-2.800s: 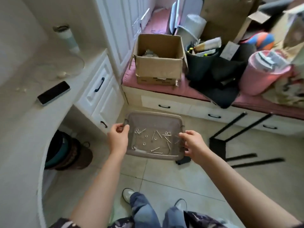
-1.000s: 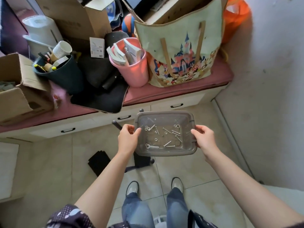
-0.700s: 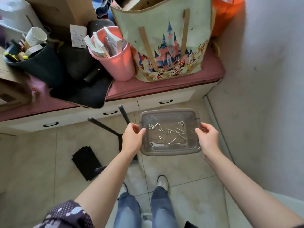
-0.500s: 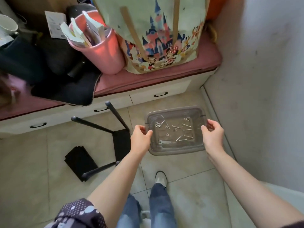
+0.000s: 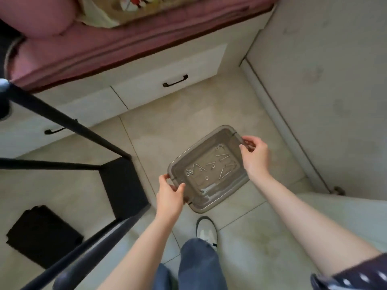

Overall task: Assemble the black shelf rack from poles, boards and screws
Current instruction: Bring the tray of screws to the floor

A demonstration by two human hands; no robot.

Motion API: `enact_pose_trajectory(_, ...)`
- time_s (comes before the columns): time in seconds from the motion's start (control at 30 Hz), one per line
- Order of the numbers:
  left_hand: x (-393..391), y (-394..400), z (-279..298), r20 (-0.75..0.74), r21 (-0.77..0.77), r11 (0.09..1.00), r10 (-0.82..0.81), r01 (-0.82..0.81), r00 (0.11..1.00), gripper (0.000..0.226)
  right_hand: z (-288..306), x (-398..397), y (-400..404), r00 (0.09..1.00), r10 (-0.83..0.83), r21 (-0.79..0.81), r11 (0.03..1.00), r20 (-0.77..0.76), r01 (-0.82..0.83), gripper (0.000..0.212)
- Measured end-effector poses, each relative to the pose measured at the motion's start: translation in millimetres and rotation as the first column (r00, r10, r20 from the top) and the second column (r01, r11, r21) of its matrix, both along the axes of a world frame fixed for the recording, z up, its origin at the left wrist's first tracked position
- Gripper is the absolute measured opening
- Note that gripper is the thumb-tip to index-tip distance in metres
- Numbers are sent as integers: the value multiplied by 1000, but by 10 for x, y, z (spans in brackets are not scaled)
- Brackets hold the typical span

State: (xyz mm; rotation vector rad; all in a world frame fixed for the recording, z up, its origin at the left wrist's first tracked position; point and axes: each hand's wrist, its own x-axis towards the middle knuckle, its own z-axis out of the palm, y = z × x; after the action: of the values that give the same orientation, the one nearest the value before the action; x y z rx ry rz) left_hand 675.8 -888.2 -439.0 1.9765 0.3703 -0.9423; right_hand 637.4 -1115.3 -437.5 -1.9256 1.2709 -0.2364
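A clear grey plastic tray (image 5: 200,203) sits low over the tiled floor, turned at an angle. Several silver screws (image 5: 225,162) and washers lie loose on its bottom. My left hand (image 5: 170,192) grips the tray's near-left rim and my right hand (image 5: 254,155) grips its far-right rim. To the left stands the partly built black rack: a square black board (image 5: 122,185) with black poles (image 5: 69,123) running out from its corners. Another black board (image 5: 41,235) lies flat on the floor at the lower left.
A white drawer unit (image 5: 146,84) with black handles and a pink cushion on top runs along the back. A pale wall (image 5: 324,91) closes the right side, meeting the floor close to the tray. My shoe (image 5: 206,230) is just below the tray.
The tray has gone down toward the floor and turned at an angle, both hands still on its rims. My view has dropped and tilted down, so the rack's poles loom much closer.
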Motion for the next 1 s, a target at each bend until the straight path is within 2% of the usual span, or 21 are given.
enact_pose_trajectory(0.1, -49, 109, -650, -29, 3, 1000, -6, 6, 1000, 32, -762, 11, 78, 997, 65, -43, 997, -32, -67, 24)
enact_pose_trajectory(0.2, -31, 224, -1239, -125, -48, 999, -8, 2, 992, 20, -1423, 66, 136, 985, 164, -62, 984, -62, -168, 25)
enact_pose_trajectory(0.43, -64, 518, -2268, -286, -167, 985, -2, -47, 958, 20, -2490, 269, 277, 934, 350, -111, 928, -67, -356, 29)
enact_pose_trajectory(0.6, -164, 706, -2658, -340, -295, 952, -24, -83, 940, 26, -2906, 396, 389, 873, 485, -193, 853, -54, -486, 27)
enact_pose_trajectory(0.73, -250, 812, -2816, -312, -360, 927, -14, -105, 950, 15, -3071, 474, 481, 839, 543, -248, 808, -38, -535, 25)
enact_pose_trajectory(0.87, -306, 871, -2894, -287, -377, 921, -10, -103, 958, 11, -3140, 592, 549, 802, 597, -233, 775, -35, -587, 26)
enact_pose_trajectory(1.0, -303, 909, -2912, -293, -324, 946, -77, -23, 953, 27, -3097, 581, 567, 765, 641, -219, 739, -63, -637, 38)
